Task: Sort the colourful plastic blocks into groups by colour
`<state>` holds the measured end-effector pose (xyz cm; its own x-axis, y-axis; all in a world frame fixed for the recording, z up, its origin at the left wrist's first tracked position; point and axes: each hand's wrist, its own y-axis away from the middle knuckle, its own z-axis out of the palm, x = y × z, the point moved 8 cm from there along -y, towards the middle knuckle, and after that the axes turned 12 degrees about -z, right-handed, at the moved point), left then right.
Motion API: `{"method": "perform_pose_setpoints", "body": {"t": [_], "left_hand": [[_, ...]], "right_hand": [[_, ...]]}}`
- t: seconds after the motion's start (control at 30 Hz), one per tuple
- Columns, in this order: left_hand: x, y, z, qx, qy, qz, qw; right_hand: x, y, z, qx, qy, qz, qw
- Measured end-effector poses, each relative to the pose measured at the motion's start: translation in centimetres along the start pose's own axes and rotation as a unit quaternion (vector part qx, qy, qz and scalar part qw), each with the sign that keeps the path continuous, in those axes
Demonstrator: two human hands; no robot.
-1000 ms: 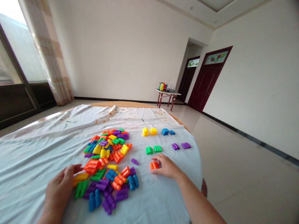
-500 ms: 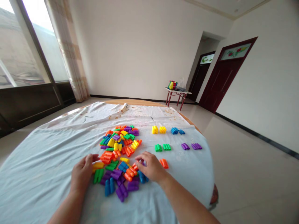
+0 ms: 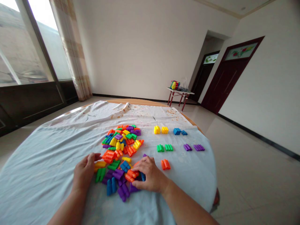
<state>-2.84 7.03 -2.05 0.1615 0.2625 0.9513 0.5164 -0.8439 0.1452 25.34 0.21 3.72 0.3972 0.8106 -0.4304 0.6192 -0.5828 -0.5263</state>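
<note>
A heap of plastic tube-shaped building pieces in orange, purple, green, blue and yellow lies on the table. My left hand (image 3: 84, 170) is at the heap's left edge, fingers stretched toward an orange piece (image 3: 109, 156), with a yellow piece (image 3: 100, 164) beside them. My right hand (image 3: 150, 175) reaches over the near right side, thumb and fingers apart around an orange piece (image 3: 130, 175) and a blue piece (image 3: 143, 177). It partly hides a purple piece (image 3: 133, 188). Just beyond the right hand sits a separate orange block (image 3: 165, 164).
Colour-sorted blocks stand to the right: yellow (image 3: 164, 130), blue (image 3: 177, 131), green (image 3: 160, 148) and purple (image 3: 199, 147). A pale cloth (image 3: 58, 162) covers the round table. Farther off is a small table (image 3: 180, 91) with bags, near dark red doors (image 3: 231, 75).
My right hand has come down and toward me over the near pieces, its thumb now beside the orange and purple ones. My left hand has stayed at the heap's left edge.
</note>
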Motion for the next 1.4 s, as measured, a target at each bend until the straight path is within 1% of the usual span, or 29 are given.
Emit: {"method": "perform_pose_setpoints", "body": {"t": [0.2, 0.33, 0.43, 0.53, 0.6, 0.73, 0.83, 1.07, 1.27, 1.4], "left_hand": [[-0.1, -0.2, -0.2, -0.005, -0.015, -0.001, 1.0], [0.0, -0.2, -0.3, -0.001, -0.02, 0.002, 1.0], [0.2, -0.1, -0.2, 0.001, -0.018, 0.002, 1.0], [0.3, 0.1, -0.2, 0.002, -0.018, 0.005, 1.0], [0.3, 0.1, -0.2, 0.001, -0.018, 0.006, 1.0], [0.1, 0.1, -0.1, 0.0, -0.012, 0.004, 1.0], [0.0, 0.0, -0.1, -0.001, -0.007, 0.006, 1.0], [0.0, 0.0, -0.1, -0.004, -0.006, 0.005, 1.0], [0.3, 0.1, -0.2, 0.003, -0.003, 0.003, 1.0], [0.1, 0.1, -0.1, -0.003, -0.005, 0.004, 1.0]], "right_hand": [[-0.1, 0.2, 0.2, -0.017, 0.007, -0.015, 1.0], [-0.1, 0.2, 0.0, -0.003, 0.005, -0.018, 1.0], [-0.1, 0.1, -0.6, 0.017, -0.002, -0.016, 1.0], [0.0, 0.2, -1.3, 0.029, -0.008, -0.003, 1.0], [0.1, 0.3, -1.5, 0.02, -0.014, 0.005, 1.0], [0.7, 0.5, -1.3, -0.002, -0.02, 0.018, 1.0], [1.1, 0.7, -1.2, -0.006, -0.012, 0.03, 0.999], [1.5, 0.8, -1.4, 0.017, 0.004, 0.071, 0.997], [1.4, 0.8, -1.5, -0.003, -0.016, 0.04, 0.999], [1.5, 1.0, -1.8, -0.001, -0.007, 0.045, 0.999]]}}
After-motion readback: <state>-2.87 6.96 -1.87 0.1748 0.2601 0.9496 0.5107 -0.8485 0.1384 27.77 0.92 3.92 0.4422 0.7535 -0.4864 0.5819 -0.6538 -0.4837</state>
